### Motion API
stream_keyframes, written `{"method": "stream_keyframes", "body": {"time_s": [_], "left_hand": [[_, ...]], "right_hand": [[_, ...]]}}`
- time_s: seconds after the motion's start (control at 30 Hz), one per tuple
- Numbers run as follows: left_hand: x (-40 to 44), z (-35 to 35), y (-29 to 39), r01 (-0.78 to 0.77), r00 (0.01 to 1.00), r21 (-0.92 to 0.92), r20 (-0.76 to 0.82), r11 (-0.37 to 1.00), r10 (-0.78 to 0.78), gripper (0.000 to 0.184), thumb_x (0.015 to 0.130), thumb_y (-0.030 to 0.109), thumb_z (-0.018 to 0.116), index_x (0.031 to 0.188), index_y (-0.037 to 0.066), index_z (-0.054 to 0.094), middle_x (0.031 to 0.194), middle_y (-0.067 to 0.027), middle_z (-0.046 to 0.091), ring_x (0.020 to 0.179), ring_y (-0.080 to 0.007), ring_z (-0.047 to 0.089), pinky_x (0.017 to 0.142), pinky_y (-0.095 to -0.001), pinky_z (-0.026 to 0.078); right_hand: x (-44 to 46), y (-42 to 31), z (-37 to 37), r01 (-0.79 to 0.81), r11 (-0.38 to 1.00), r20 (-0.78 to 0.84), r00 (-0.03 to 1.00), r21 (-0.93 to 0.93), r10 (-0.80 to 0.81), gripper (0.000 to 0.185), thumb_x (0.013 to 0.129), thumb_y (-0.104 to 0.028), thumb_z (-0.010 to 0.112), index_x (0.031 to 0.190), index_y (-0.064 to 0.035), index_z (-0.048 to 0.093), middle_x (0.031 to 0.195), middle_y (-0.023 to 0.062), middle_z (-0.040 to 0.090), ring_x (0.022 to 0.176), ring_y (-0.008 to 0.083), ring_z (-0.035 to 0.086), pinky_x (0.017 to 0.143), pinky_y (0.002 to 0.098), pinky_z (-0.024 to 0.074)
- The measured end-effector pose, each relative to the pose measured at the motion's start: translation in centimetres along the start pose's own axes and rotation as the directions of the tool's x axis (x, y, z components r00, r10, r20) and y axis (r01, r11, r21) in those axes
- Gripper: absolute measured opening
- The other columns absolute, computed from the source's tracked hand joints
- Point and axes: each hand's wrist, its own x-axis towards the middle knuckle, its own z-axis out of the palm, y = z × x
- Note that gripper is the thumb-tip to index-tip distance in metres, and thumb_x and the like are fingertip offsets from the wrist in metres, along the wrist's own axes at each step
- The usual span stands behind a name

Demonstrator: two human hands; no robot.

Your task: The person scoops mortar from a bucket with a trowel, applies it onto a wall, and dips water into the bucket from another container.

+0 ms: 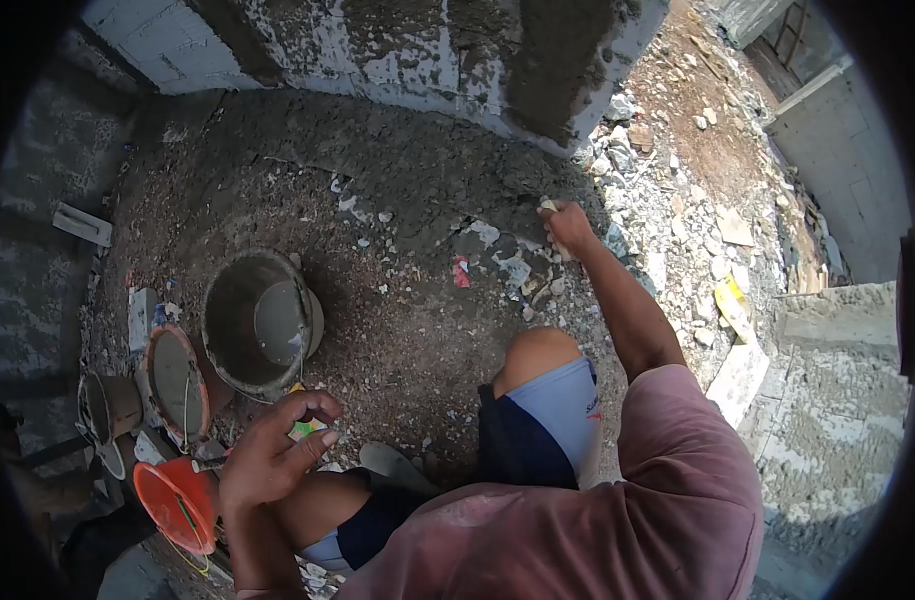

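Observation:
My right hand (568, 228) reaches forward over the rubble near the foot of the wall, its fingers closed on a small pale piece (549, 206) that looks like a stone. Close to my body, my left hand (283, 445) hangs over my bent leg with its fingers curled and thumb apart, nothing visible between them. Just beyond the left hand stands a large dark bucket (218, 330) with some grey material at its bottom. A small green and yellow wrapper (305, 429) shows behind the left fingers.
Left of the large bucket are an orange-rimmed bucket (150, 385) of grey material, a bright orange bucket (158, 490) and a smaller bucket (96, 410). A partly plastered wall (408, 50) rises ahead. Broken stones (678, 215) lie right. Another person is partly visible at lower left.

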Motion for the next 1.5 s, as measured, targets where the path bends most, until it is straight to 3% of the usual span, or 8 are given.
{"method": "stream_keyframes", "body": {"time_s": [0.37, 0.47, 0.67, 0.8, 0.97, 1.27, 1.3, 1.5], "left_hand": [[3.7, 4.5, -0.7, -0.106, 0.934, 0.018, 0.345, 0.994, 0.093, 0.039, 0.097, 0.034, 0.062, 0.119, 0.001, 0.060, 0.110, -0.0190, 0.067, 0.107, -0.0376, 0.065, 0.089, -0.0440, 0.050], [3.8, 5.8, -2.1, -0.178, 0.955, 0.292, 0.282, 0.940, 0.093, 0.041, 0.095, 0.035, 0.063, 0.117, 0.000, 0.059, 0.107, -0.0210, 0.067, 0.107, -0.0406, 0.064, 0.089, -0.0475, 0.050], [1.8, 6.3, -3.1, -0.160, 0.970, 0.432, 0.234, 0.887, 0.061, 0.046, 0.094, 0.034, 0.064, 0.119, -0.004, 0.057, 0.111, -0.0211, 0.066, 0.110, -0.0404, 0.062, 0.093, -0.0494, 0.049], [-2.2, 3.4, -3.4, -0.149, 0.977, 0.319, 0.194, 0.936, 0.090, 0.047, 0.095, 0.033, 0.064, 0.124, -0.002, 0.056, 0.117, -0.0204, 0.064, 0.115, -0.0388, 0.060, 0.097, -0.0469, 0.047], [-3.3, 1.6, -4.1, -0.104, 0.963, 0.202, 0.265, 0.974, 0.048, 0.045, 0.094, 0.031, 0.067, 0.126, 0.000, 0.056, 0.118, -0.0192, 0.064, 0.113, -0.0369, 0.063, 0.096, -0.0424, 0.049], [-2.8, 2.3, -3.7, -0.106, 0.954, 0.215, 0.296, 0.971, 0.039, 0.041, 0.093, 0.026, 0.071, 0.123, 0.002, 0.058, 0.113, -0.0166, 0.065, 0.106, -0.0313, 0.066, 0.091, -0.0406, 0.052], [-2.6, 2.7, -3.1, -0.110, 0.957, 0.215, 0.286, 0.970, 0.045, 0.041, 0.093, 0.026, 0.071, 0.123, 0.002, 0.058, 0.113, -0.0164, 0.065, 0.106, -0.0309, 0.066, 0.090, -0.0405, 0.052], [-2.5, 3.6, -1.8, -0.104, 0.965, 0.206, 0.258, 0.973, 0.049, 0.044, 0.094, 0.032, 0.069, 0.125, 0.003, 0.057, 0.115, -0.0168, 0.065, 0.108, -0.0328, 0.066, 0.092, -0.0402, 0.051]], "right_hand": [[-11.3, -20.4, 16.8, 0.347, 0.936, 0.737, 0.647, -0.058, -0.194, 0.022, 0.093, -0.023, 0.067, 0.101, -0.0027, 0.065, 0.072, 0.0013, 0.058, 0.052, 0.0088, 0.055, 0.044, 0.0296, 0.0421], [-12.6, -21.8, 24.9, 0.889, 0.447, 0.809, 0.334, -0.101, -0.483, 0.026, 0.090, -0.022, 0.067, 0.101, 0.0011, 0.064, 0.089, 0.0173, 0.071, 0.076, 0.0343, 0.070, 0.068, 0.0421, 0.0544], [-16.1, -25.6, 26.2, 0.889, 0.183, 0.728, 0.449, -0.419, -0.518, 0.032, 0.091, -0.026, 0.061, 0.114, -0.0035, 0.063, 0.097, 0.0231, 0.069, 0.091, 0.0445, 0.066, 0.078, 0.0457, 0.0511], [-10.7, -15.4, 12.3, 0.551, 0.755, 0.356, 0.827, -0.356, -0.436, 0.036, 0.094, -0.030, 0.061, 0.112, 0.0022, 0.062, 0.086, 0.0231, 0.069, 0.077, 0.0367, 0.067, 0.071, 0.0451, 0.0506], [-9.8, 7.5, -1.3, -0.059, 0.955, -0.267, 0.964, -0.290, -0.021, 0.027, 0.095, -0.026, 0.062, 0.096, 0.0010, 0.060, 0.070, 0.0113, 0.061, 0.056, 0.0207, 0.058, 0.049, 0.0381, 0.0456], [-5.9, 6.9, 5.8, -0.114, 0.947, -0.163, 0.984, -0.300, 0.067, 0.044, 0.085, -0.031, 0.064, 0.088, 0.0125, 0.068, 0.092, 0.0341, 0.069, 0.097, 0.0471, 0.067, 0.085, 0.0491, 0.0523], [-4.5, 3.7, 8.7, 0.142, 0.837, -0.080, 0.973, -0.528, -0.215, 0.043, 0.084, -0.029, 0.064, 0.081, 0.0139, 0.067, 0.084, 0.0324, 0.069, 0.084, 0.0448, 0.070, 0.077, 0.0503, 0.0539], [-1.4, -4.7, 15.3, -0.083, 0.996, -0.090, 0.992, 0.014, 0.084, 0.033, 0.083, -0.020, 0.066, 0.084, 0.0127, 0.066, 0.073, 0.0226, 0.069, 0.060, 0.0300, 0.070, 0.059, 0.0426, 0.0542]]}}
